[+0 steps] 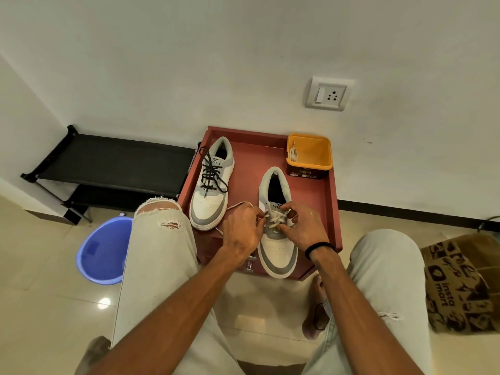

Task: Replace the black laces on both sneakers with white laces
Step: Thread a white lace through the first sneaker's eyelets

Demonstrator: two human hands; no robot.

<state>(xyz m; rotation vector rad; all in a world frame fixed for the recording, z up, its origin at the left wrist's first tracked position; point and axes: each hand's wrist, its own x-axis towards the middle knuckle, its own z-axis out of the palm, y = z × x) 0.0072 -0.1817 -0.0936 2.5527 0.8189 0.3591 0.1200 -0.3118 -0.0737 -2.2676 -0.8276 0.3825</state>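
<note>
Black-laced sneaker (211, 185) beside hands; yellow tub (309, 155) behind.

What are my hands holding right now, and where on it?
Both the left hand and the right hand pinch the white lace at the upper eyelets of the near sneaker.

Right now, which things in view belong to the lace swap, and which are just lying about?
Job:
right sneaker with white lace, worked by left hand and right hand
left sneaker with black laces
yellow tub holding spare white lace

Lying about:
blue bucket
black rack
printed bag
</note>
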